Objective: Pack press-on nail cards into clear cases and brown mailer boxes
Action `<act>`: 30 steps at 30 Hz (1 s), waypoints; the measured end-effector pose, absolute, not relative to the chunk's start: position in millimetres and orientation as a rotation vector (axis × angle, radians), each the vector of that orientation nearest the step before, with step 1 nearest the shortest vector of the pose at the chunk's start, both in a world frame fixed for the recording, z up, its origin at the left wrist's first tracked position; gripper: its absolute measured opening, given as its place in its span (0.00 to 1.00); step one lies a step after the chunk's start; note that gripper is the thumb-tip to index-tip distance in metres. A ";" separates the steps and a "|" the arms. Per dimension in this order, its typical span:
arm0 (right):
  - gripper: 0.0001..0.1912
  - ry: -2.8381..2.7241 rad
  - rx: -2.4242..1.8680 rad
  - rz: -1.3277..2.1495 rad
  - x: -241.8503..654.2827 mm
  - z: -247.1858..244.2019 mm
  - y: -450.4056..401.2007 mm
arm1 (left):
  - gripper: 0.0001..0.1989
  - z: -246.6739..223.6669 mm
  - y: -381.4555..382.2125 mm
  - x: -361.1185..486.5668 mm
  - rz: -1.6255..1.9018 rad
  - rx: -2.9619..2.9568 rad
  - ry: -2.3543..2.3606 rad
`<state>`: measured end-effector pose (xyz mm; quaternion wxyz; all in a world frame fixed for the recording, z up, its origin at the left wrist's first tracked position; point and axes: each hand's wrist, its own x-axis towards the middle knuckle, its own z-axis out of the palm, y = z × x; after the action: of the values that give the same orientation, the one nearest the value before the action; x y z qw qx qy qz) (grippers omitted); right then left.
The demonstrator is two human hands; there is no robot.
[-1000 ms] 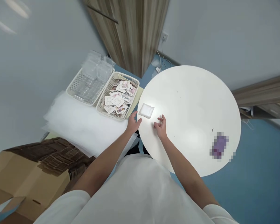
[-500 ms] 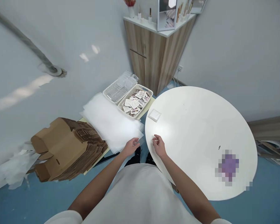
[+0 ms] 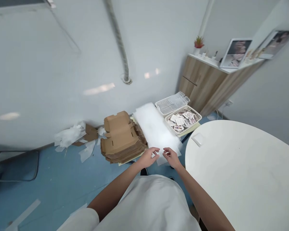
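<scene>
My left hand (image 3: 148, 157) hovers over the near edge of a stack of white, translucent packing sheets (image 3: 156, 128). Its fingers are apart and curved, with nothing between them. Close beside it, my right hand (image 3: 171, 158) is over the same edge, fingers loosely bent and holding nothing. Whether either hand touches the sheets, I cannot tell. To the left of the sheets lies a pile of flat brown cardboard boxes (image 3: 121, 141). A small white square packet (image 3: 197, 139) lies on the round white table (image 3: 240, 166) at my right.
Behind the sheets stand a white basket of clear plastic cases (image 3: 172, 102) and a basket (image 3: 183, 119) with many printed cards. A wooden cabinet (image 3: 204, 80) fills the corner. Crumpled white wrapping (image 3: 69, 136) lies on the floor by the wall. A dark metal frame (image 3: 36, 166) is far left.
My view has turned left, from the round table towards the sheets and cardboard. My right hand has moved off the table's edge to beside my left hand, over the sheets.
</scene>
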<state>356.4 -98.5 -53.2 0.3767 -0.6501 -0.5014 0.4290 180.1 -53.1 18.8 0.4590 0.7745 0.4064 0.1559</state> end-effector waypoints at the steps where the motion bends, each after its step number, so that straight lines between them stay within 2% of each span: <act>1: 0.16 -1.355 -1.664 1.068 344.1 -49.4 -88.5 | 0.14 24.4 -48.2 164.8 0.445 1.926 1.023; 5: 0.20 -1.690 -1.655 0.831 293.8 -26.9 -46.0 | 0.13 31.1 -24.2 103.3 0.602 2.027 1.187; 10: 0.24 -2.087 -1.734 0.363 234.0 5.1 3.8 | 0.16 10.8 -2.6 43.6 0.413 2.113 1.504; 14: 0.25 -2.294 -1.906 0.072 200.6 16.8 28.4 | 0.17 -5.0 -2.1 19.8 0.362 2.112 1.499; 21: 0.14 -2.236 -2.209 -0.053 193.6 16.6 46.7 | 0.19 -12.0 1.3 13.2 0.276 2.141 1.448; 26: 0.11 -2.285 -2.078 -0.154 191.2 18.9 42.5 | 0.18 -8.0 6.0 14.9 0.210 2.156 1.454; 30: 0.09 -2.295 -2.036 -0.072 183.4 21.5 40.7 | 0.20 -5.0 6.6 15.3 0.189 2.171 1.459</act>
<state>183.4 40.7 21.5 0.0361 -0.6630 -0.7474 -0.0236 15.3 6.6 -5.0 0.2569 0.8001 0.5376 0.0697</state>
